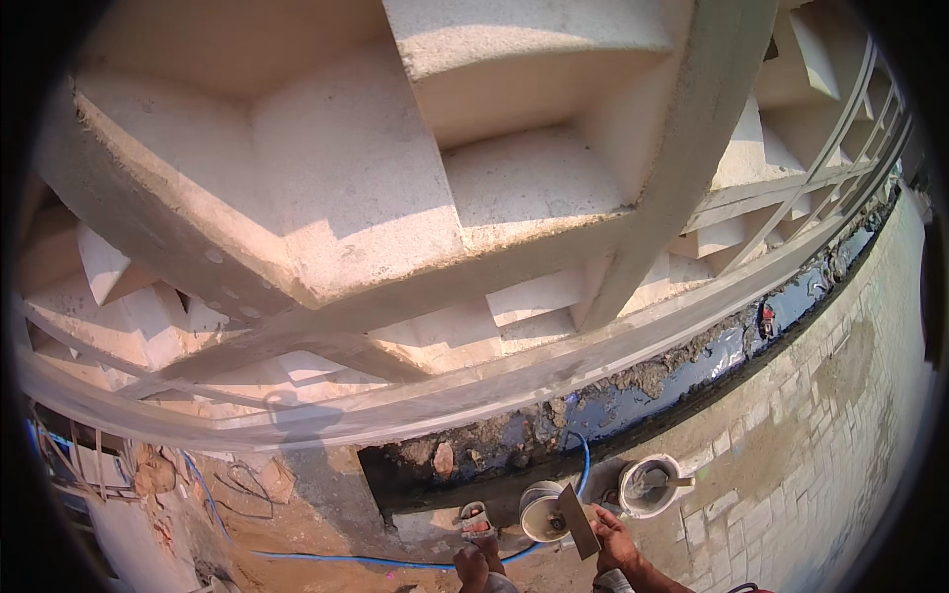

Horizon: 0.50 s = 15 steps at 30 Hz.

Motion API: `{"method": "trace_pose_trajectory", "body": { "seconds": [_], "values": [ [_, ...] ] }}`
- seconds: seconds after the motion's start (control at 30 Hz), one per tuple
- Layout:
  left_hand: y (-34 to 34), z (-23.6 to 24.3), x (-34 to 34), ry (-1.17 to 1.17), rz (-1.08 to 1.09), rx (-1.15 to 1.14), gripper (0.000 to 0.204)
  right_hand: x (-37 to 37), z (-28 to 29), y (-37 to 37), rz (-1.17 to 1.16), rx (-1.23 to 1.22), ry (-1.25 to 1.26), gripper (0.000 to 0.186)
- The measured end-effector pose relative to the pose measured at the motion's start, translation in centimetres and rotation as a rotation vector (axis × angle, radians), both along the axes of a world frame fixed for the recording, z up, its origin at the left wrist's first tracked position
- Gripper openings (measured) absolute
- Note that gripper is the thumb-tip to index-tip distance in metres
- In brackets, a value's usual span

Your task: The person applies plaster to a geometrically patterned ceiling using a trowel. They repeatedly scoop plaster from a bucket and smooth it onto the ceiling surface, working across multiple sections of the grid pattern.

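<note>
The right hand (617, 542), fingers curled, grips a flat rectangular tool (579, 523).

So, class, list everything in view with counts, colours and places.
wall with recesses: one, cream, across the top
trench: one, dark, below the wall
small object: one, red, trench's right
rubble: several, reddish-brown, lower left
hose: count unclear, blue, lower left to centre
buckets: two, off-white, beside the trench
flat plate: one, grey-brown, right hand
unclear item: one, pale, beyond the left hand
paving blocks: many, pale, right
left hand: one, bare, lower edge
right hand: one, bare, gripping the plate
</note>
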<state>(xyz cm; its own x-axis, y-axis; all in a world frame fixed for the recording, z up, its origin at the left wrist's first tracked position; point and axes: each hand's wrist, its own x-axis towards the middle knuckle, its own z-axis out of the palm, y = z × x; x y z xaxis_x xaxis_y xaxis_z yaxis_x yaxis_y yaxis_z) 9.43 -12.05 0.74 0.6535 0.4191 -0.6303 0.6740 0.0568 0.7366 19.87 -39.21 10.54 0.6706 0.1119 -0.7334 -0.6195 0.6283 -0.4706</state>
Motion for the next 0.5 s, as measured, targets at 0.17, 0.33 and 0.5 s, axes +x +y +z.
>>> {"method": "trace_pose_trajectory", "body": {
  "seconds": [0.17,0.33,0.5],
  "values": [
    [-0.1,-0.5,4.2,-0.097,0.194,-0.169,0.032,-2.2,0.2,-2.7,0.613,-0.684,-0.067,0.041],
    [1.5,1.0,3.6,0.205,-0.012,0.044,0.032,-6.2,-4.1,-3.5,0.545,-0.53,0.101,0.037],
    [4.9,0.0,-2.0,0.425,-0.013,0.086,0.032,-5.3,-1.9,-1.9,0.465,-0.36,0.105,0.031]
  ]
}}
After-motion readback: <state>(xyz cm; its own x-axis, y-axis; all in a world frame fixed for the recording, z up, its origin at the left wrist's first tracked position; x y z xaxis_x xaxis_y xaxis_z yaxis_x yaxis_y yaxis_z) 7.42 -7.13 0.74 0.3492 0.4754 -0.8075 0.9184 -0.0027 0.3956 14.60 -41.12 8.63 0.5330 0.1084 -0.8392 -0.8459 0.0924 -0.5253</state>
